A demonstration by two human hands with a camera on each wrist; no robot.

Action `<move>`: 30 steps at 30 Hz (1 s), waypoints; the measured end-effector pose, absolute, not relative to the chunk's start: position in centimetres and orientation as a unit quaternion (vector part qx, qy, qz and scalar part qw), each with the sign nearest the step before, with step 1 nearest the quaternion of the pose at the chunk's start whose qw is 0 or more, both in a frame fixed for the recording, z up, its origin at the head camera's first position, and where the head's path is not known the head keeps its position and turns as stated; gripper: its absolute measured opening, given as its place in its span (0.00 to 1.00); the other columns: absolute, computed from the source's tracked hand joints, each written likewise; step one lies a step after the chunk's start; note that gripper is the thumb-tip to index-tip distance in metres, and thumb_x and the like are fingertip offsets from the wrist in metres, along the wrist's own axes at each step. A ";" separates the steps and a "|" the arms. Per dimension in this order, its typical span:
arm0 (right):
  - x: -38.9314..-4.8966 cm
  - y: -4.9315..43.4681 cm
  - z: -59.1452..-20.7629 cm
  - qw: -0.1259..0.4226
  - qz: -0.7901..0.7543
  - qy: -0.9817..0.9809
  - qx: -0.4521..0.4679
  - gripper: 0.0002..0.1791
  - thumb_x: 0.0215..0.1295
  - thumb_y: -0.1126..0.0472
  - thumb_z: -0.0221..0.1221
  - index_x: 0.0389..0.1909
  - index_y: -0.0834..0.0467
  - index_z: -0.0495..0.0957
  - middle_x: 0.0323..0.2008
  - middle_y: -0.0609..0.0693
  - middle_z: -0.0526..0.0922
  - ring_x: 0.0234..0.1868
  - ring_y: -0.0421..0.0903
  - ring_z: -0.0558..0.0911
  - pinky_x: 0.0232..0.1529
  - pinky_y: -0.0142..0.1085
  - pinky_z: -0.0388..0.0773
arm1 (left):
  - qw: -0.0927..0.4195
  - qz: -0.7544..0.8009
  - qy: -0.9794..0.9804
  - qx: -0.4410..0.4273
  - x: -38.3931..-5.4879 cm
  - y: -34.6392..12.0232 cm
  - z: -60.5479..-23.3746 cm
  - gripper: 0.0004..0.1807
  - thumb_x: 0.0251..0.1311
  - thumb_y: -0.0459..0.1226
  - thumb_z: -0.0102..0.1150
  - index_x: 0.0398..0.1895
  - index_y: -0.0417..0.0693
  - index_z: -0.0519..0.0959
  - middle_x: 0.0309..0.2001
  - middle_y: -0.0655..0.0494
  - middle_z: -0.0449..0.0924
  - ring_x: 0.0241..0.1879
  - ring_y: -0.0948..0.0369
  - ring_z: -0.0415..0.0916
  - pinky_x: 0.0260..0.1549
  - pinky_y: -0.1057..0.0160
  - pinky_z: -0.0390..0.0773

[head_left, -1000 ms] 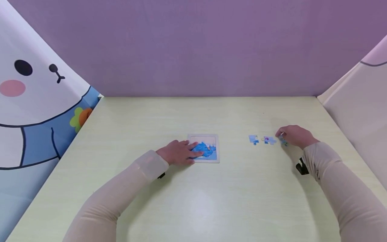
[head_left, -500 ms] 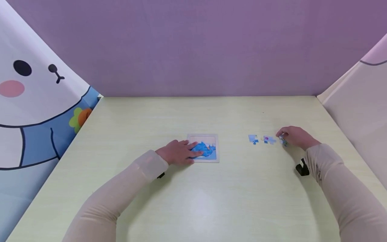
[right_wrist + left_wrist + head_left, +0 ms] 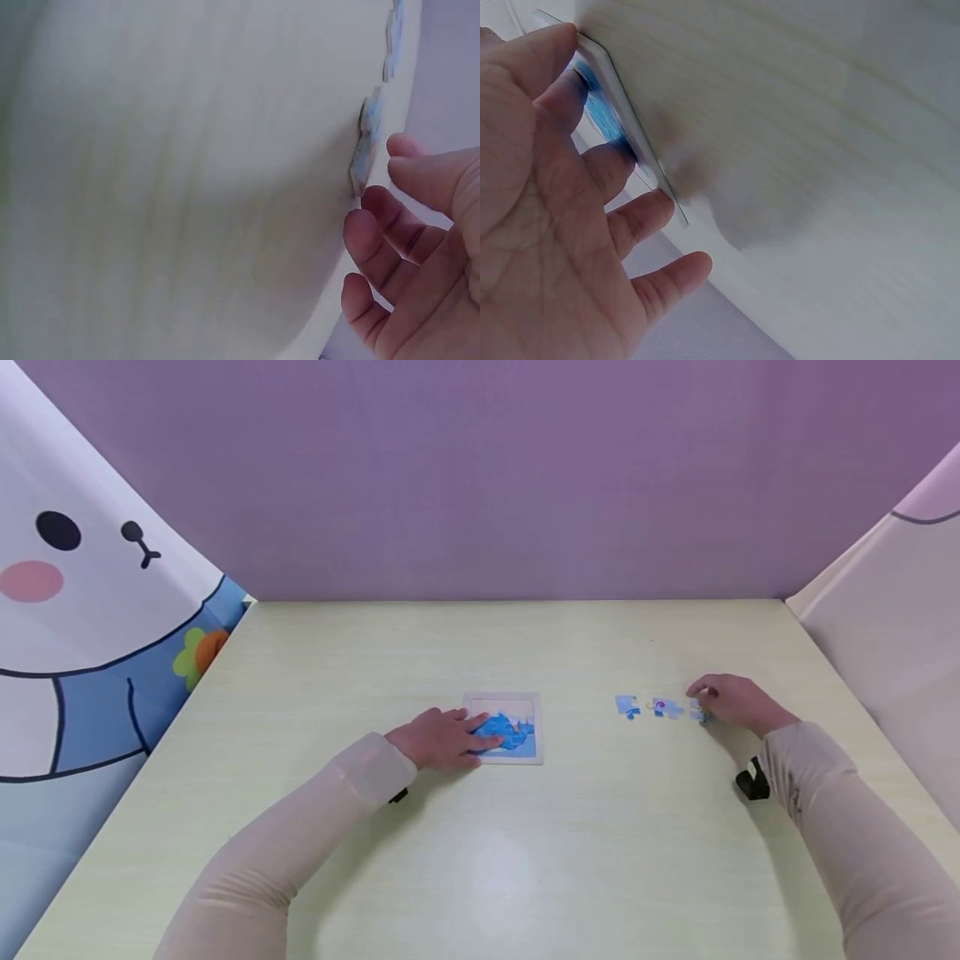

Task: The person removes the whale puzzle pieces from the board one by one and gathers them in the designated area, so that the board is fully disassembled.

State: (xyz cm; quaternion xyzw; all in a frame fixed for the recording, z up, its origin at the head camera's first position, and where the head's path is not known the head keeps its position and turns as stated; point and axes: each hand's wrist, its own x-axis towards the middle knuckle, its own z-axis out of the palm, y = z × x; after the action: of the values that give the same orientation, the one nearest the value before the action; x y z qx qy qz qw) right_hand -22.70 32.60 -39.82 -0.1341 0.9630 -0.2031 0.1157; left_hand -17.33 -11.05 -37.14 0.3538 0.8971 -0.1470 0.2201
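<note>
My left hand (image 3: 442, 739) rests spread on the left part of a small framed puzzle (image 3: 531, 747) showing a blue whale. In the left wrist view, the fingers (image 3: 652, 214) lie across the frame's edge. Over to the right, my right hand (image 3: 738, 700) is at the rightmost loose puzzle piece (image 3: 697, 709), its fingers loosely bent. In the right wrist view, the thumb (image 3: 424, 176) and fingertips sit close beside that piece (image 3: 365, 142), which lies flat on the table; whether they touch it is unclear.
Two more loose puzzle pieces lie in a row left of the right hand: a middle piece (image 3: 666, 707) and a left piece (image 3: 627, 707). The pale table (image 3: 495, 852) meets a purple backdrop (image 3: 510, 485). A cartoon-print cloth (image 3: 97, 635) hangs on the left.
The rightmost puzzle piece has shifted slightly left and shows more fully. My right hand has edged a little right and nearer. My left hand stays on the framed puzzle.
</note>
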 end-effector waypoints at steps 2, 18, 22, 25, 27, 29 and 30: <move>-22.7 32.4 -39.5 0.113 -0.206 0.963 -0.128 0.14 0.67 0.68 0.49 0.49 0.71 0.75 0.43 0.71 0.77 0.43 0.63 0.76 0.46 0.57 0.70 | 0.219 -0.147 0.897 0.354 -17.3 -11.1 -37.1 0.29 0.71 0.54 0.41 0.74 0.70 0.55 0.75 0.57 0.48 0.71 0.49 0.52 0.56 0.50 0.70; -21.9 27.1 -36.7 0.080 -0.239 0.950 -0.185 0.17 0.68 0.62 0.55 0.52 0.69 0.75 0.35 0.55 0.77 0.33 0.49 0.75 0.34 0.42 0.71 | 0.222 -0.142 0.897 0.354 -17.6 -11.1 -37.1 0.29 0.71 0.54 0.40 0.74 0.70 0.54 0.76 0.56 0.47 0.72 0.48 0.50 0.58 0.48 0.68; -21.6 25.7 -36.3 0.077 -0.228 0.950 -0.200 0.17 0.67 0.61 0.56 0.52 0.67 0.76 0.36 0.55 0.77 0.31 0.47 0.74 0.33 0.40 0.71 | 0.220 -0.142 0.898 0.354 -17.6 -11.2 -37.2 0.29 0.72 0.54 0.40 0.74 0.69 0.54 0.76 0.56 0.47 0.72 0.49 0.51 0.58 0.48 0.68; -21.5 24.6 -35.9 0.076 -0.219 0.948 -0.216 0.16 0.66 0.61 0.58 0.52 0.66 0.77 0.36 0.54 0.76 0.30 0.47 0.73 0.33 0.40 0.70 | 0.222 -0.145 0.897 0.353 -17.6 -11.1 -37.1 0.29 0.72 0.54 0.40 0.74 0.69 0.54 0.76 0.56 0.47 0.72 0.49 0.51 0.58 0.48 0.67; -21.5 23.8 -35.7 0.074 -0.213 0.948 -0.226 0.17 0.65 0.61 0.59 0.51 0.65 0.78 0.35 0.54 0.76 0.30 0.46 0.73 0.33 0.40 0.70 | 0.224 -0.145 0.897 0.352 -17.6 -11.1 -37.1 0.29 0.72 0.54 0.39 0.74 0.70 0.54 0.76 0.56 0.47 0.72 0.49 0.50 0.59 0.48 0.67; -21.6 23.0 -35.6 0.072 -0.203 0.946 -0.241 0.17 0.65 0.61 0.60 0.51 0.65 0.78 0.35 0.53 0.76 0.30 0.46 0.74 0.33 0.41 0.71 | 0.226 -0.144 0.897 0.352 -17.7 -11.1 -37.1 0.29 0.72 0.54 0.39 0.74 0.70 0.54 0.76 0.57 0.46 0.72 0.49 0.50 0.59 0.48 0.66; -21.6 22.6 -35.7 0.070 -0.199 0.946 -0.248 0.17 0.64 0.61 0.60 0.51 0.65 0.78 0.35 0.53 0.76 0.31 0.46 0.74 0.34 0.41 0.72 | 0.226 -0.144 0.896 0.353 -17.7 -11.1 -37.1 0.29 0.72 0.54 0.39 0.74 0.70 0.54 0.76 0.57 0.46 0.72 0.49 0.49 0.59 0.48 0.67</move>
State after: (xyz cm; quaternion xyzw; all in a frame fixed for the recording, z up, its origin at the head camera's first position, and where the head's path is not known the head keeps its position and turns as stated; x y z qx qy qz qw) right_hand -21.64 22.62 -35.66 -0.2476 0.9456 -0.1988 0.0705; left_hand -17.73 -11.11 -37.12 0.3530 0.8964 -0.1436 0.2262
